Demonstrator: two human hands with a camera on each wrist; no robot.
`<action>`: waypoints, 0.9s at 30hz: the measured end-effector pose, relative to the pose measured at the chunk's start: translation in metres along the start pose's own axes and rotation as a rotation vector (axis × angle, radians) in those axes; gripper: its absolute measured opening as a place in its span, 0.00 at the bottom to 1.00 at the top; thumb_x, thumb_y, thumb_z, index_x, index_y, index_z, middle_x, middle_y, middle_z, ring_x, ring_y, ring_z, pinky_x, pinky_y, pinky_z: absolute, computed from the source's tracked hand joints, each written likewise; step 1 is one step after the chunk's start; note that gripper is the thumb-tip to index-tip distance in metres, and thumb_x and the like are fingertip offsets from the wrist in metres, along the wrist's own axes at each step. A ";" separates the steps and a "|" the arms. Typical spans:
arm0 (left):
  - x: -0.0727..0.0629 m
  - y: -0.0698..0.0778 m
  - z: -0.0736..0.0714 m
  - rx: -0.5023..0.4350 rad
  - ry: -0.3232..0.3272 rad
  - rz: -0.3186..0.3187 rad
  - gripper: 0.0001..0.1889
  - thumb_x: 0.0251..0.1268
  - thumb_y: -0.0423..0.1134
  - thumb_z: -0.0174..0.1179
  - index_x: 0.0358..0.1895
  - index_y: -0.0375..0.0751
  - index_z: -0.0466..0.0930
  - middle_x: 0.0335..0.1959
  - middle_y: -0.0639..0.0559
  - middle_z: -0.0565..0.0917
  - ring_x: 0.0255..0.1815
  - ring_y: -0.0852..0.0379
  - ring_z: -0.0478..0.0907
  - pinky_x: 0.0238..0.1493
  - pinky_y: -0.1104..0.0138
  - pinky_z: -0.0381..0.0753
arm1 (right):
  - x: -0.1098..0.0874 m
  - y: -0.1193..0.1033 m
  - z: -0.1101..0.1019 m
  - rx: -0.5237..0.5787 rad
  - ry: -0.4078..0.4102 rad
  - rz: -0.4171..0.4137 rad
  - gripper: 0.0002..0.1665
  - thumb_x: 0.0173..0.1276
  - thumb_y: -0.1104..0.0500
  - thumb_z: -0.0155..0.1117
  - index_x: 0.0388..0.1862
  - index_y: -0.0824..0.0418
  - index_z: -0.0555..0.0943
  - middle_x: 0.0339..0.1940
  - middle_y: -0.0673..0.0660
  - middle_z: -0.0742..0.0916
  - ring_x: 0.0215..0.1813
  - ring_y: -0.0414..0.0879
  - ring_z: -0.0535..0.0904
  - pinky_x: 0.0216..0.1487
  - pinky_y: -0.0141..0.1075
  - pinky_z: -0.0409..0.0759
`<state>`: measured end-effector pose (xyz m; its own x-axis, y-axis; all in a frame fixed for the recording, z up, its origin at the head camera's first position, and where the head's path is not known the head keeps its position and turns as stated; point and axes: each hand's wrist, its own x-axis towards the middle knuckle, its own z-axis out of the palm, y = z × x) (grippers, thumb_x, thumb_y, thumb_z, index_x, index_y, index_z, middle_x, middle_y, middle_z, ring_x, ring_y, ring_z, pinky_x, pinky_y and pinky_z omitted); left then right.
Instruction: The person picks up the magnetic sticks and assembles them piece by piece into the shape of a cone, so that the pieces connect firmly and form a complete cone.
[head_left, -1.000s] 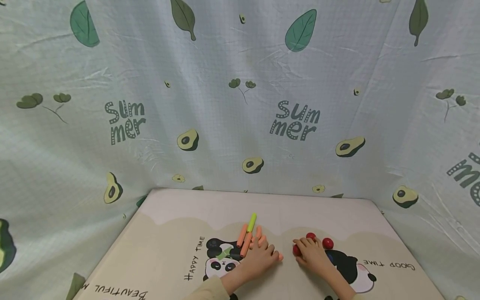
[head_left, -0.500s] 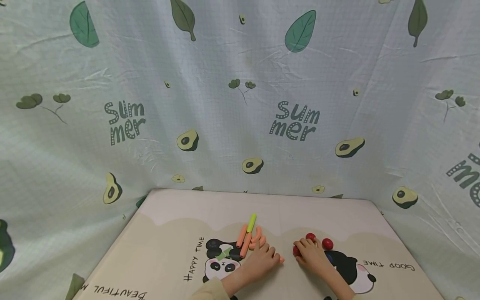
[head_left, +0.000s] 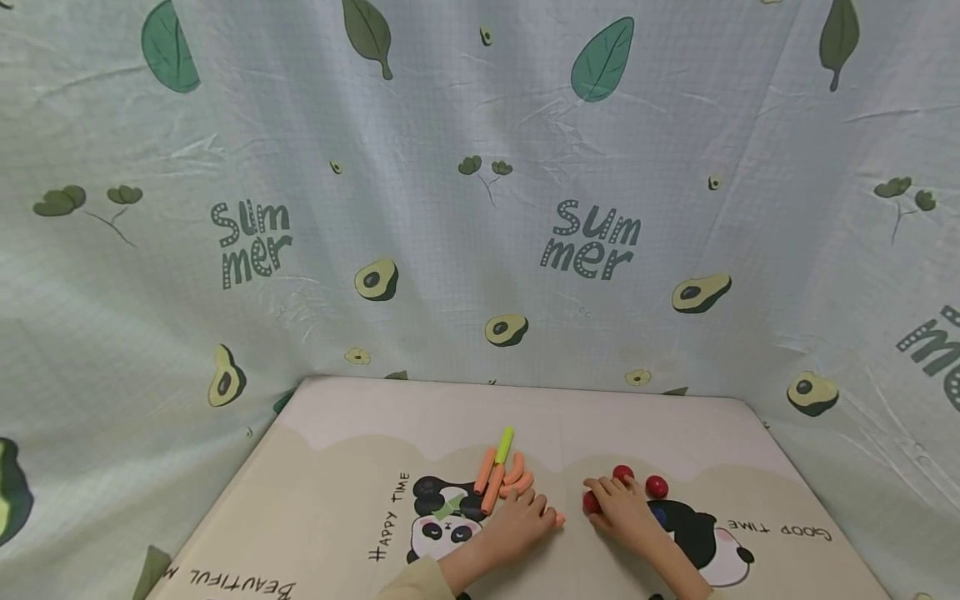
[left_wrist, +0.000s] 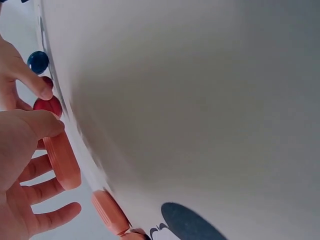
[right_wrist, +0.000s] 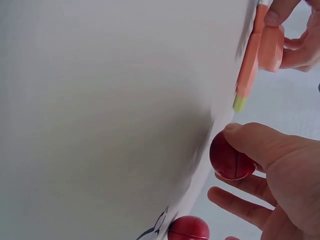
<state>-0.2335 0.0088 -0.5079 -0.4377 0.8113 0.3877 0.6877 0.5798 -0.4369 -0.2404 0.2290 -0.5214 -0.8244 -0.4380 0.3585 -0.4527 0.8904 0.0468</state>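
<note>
In my left hand (head_left: 517,529), a short, ridged orange stick (left_wrist: 64,160) is pinched between thumb and fingers, close over the table. Only the stick's end shows in the head view, at the fingertips. My right hand (head_left: 624,508) grips a glossy red ball (right_wrist: 231,159) with a seam round it, thumb on one side and fingers underneath. Two more red balls (head_left: 657,487) (head_left: 623,472) sit just beyond that hand. A dark blue ball (left_wrist: 38,62) lies beside it, partly covered in the head view.
Beyond my left hand lie straight orange sticks (head_left: 486,471), curved orange pieces (head_left: 517,485) and a lime-green stick (head_left: 505,444). The table (head_left: 337,467) has printed pandas and lettering. A patterned curtain (head_left: 450,233) hangs behind its far edge.
My left hand has drawn back slightly toward me, uncovering more of the curved orange pieces. My right hand stays almost still, keeping hold of the red ball.
</note>
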 end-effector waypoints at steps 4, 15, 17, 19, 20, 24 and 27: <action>-0.002 0.000 -0.001 0.013 0.041 0.005 0.10 0.65 0.50 0.45 0.32 0.54 0.75 0.22 0.61 0.70 0.23 0.65 0.61 0.25 0.74 0.52 | 0.000 -0.003 -0.003 0.008 0.025 -0.010 0.23 0.45 0.54 0.71 0.41 0.59 0.74 0.33 0.51 0.80 0.38 0.46 0.75 0.48 0.50 0.69; -0.007 0.003 0.005 -0.021 0.022 0.007 0.10 0.65 0.50 0.45 0.31 0.53 0.73 0.24 0.61 0.71 0.24 0.63 0.64 0.29 0.72 0.63 | -0.002 -0.007 -0.003 0.086 0.060 -0.059 0.19 0.46 0.55 0.69 0.38 0.56 0.76 0.32 0.48 0.78 0.38 0.44 0.75 0.44 0.47 0.72; -0.007 0.003 0.006 -0.029 0.019 0.005 0.10 0.65 0.50 0.45 0.31 0.54 0.73 0.24 0.61 0.71 0.25 0.63 0.64 0.29 0.72 0.62 | -0.003 -0.007 -0.002 0.085 0.077 -0.083 0.19 0.45 0.55 0.69 0.38 0.55 0.76 0.32 0.47 0.78 0.37 0.42 0.75 0.42 0.45 0.73; -0.007 0.003 0.005 -0.039 0.016 0.001 0.10 0.65 0.50 0.45 0.32 0.54 0.73 0.24 0.61 0.72 0.25 0.63 0.64 0.29 0.72 0.62 | -0.003 -0.008 -0.002 0.092 0.089 -0.100 0.20 0.45 0.54 0.70 0.38 0.55 0.76 0.33 0.46 0.78 0.37 0.41 0.75 0.41 0.44 0.74; -0.007 0.003 0.005 -0.044 0.012 0.000 0.10 0.66 0.50 0.44 0.32 0.54 0.73 0.24 0.61 0.72 0.25 0.63 0.64 0.29 0.73 0.62 | -0.003 -0.008 -0.002 0.094 0.092 -0.105 0.20 0.44 0.54 0.70 0.39 0.54 0.76 0.33 0.46 0.78 0.37 0.40 0.75 0.40 0.44 0.74; -0.006 0.002 0.002 -0.051 0.010 -0.002 0.11 0.66 0.50 0.43 0.33 0.54 0.73 0.24 0.61 0.72 0.25 0.64 0.64 0.28 0.73 0.60 | -0.004 -0.011 -0.005 0.107 0.092 -0.114 0.21 0.43 0.55 0.70 0.39 0.54 0.76 0.33 0.45 0.78 0.36 0.38 0.74 0.37 0.42 0.74; -0.005 0.001 0.000 -0.046 0.027 0.004 0.11 0.66 0.50 0.43 0.33 0.54 0.73 0.24 0.61 0.72 0.24 0.64 0.63 0.28 0.74 0.60 | -0.004 -0.013 -0.007 0.104 0.079 -0.117 0.21 0.43 0.55 0.70 0.39 0.54 0.76 0.33 0.44 0.78 0.35 0.38 0.73 0.37 0.41 0.74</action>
<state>-0.2306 0.0052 -0.5108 -0.4194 0.8110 0.4079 0.7157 0.5718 -0.4011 -0.2290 0.2196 -0.5168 -0.7370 -0.5229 0.4283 -0.5799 0.8147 -0.0032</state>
